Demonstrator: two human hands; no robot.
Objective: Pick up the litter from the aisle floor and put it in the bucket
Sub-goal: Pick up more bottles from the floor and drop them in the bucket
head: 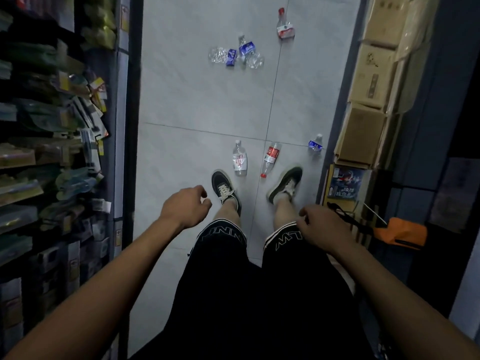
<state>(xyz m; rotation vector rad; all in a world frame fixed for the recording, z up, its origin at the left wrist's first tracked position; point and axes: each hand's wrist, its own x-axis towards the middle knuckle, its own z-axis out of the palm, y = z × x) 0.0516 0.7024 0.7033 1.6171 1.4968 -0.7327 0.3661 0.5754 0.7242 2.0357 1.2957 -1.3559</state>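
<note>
I stand in a narrow aisle, looking down at my own legs, black shorts (249,281) and dark sneakers on the pale tiled floor (197,100). My left hand (185,207) hangs out in front of me above the floor, its fingers (201,190) loosely curled and holding nothing. My right hand (323,229) hangs near my right knee, fingers bent inward the same loose way, and it holds nothing either.

The litter is all on the floor ahead of me. Just beyond my left sneaker (225,189) lies a clear bottle with a white label (239,158). Beside it, just in front of my right sneaker (285,184), lies a bottle with a red label (271,158), its red cap pointing back toward me. Off to the right, close to the base of the shelving, sits a small bottle with a blue label (315,144). Farther up the aisle two crushed blue-label bottles (237,53) lie together in a heap, and beyond them, a little to the right, a crumpled bottle with a red cap (285,26).

Packaged goods fill the shelves on my left (52,126); cardboard boxes (363,105) are stacked on my right, with an orange bag (401,233) hanging near my right hand. I cannot see a bucket.
</note>
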